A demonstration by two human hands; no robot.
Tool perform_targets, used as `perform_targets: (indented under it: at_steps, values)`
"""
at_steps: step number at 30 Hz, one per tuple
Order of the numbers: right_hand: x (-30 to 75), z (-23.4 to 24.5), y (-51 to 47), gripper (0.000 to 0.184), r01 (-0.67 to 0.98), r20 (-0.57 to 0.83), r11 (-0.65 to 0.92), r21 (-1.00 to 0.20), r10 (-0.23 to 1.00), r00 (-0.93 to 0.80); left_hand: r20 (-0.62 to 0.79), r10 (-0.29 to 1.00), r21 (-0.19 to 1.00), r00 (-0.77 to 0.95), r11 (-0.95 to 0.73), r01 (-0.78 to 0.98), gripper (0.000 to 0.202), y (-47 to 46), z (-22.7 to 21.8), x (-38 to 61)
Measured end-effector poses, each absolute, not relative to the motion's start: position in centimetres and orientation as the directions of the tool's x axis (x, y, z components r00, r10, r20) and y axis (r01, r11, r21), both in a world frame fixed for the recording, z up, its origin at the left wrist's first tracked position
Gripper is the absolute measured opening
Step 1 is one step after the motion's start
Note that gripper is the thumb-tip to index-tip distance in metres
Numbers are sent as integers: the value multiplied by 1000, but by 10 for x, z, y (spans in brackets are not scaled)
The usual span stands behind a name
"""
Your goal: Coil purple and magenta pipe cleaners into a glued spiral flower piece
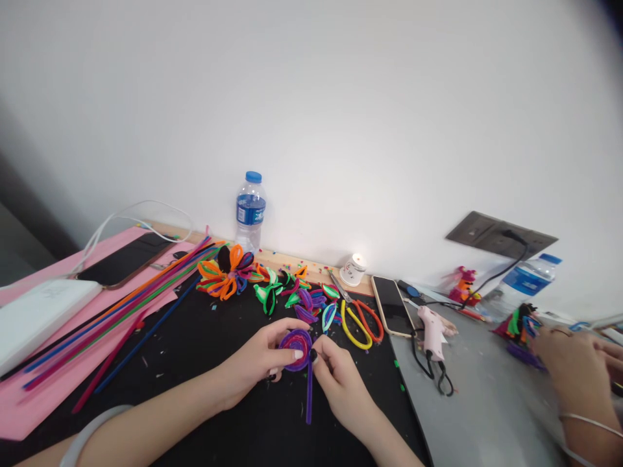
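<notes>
My left hand (265, 355) is closed around the left side of a flat pipe cleaner coil (294, 349), its thumb lying across the face. Purple forms the outer rings and pinkish red shows nearer the middle. From the coil's right edge a loose purple pipe cleaner end (309, 395) hangs down. My right hand (338, 376) pinches at that edge, where the purple strand leaves the coil. Just beyond the hands lie several looped pipe cleaner petals (309, 301) in green, purple and orange.
Scissors (357, 318) and a phone (392, 305) lie right of the petals. Behind stand a water bottle (251, 211) and a white cup (353, 269). Long pipe cleaners (131, 298) cross pink paper at left. A pink glue gun (432, 334) and another person's hand (572, 363) are at right.
</notes>
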State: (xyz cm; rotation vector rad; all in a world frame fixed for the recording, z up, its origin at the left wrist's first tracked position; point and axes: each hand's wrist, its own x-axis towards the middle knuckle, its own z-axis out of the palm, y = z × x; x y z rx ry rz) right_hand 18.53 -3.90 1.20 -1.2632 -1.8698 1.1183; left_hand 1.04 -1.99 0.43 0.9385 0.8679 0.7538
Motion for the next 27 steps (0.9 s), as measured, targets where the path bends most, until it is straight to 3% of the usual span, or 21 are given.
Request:
perform_targets:
  at_steps: [27]
  values:
    - [188,13,-38,21,425,19,202,-883,918,-396,-233,842,960,487,280,-25,28,-19,7,7]
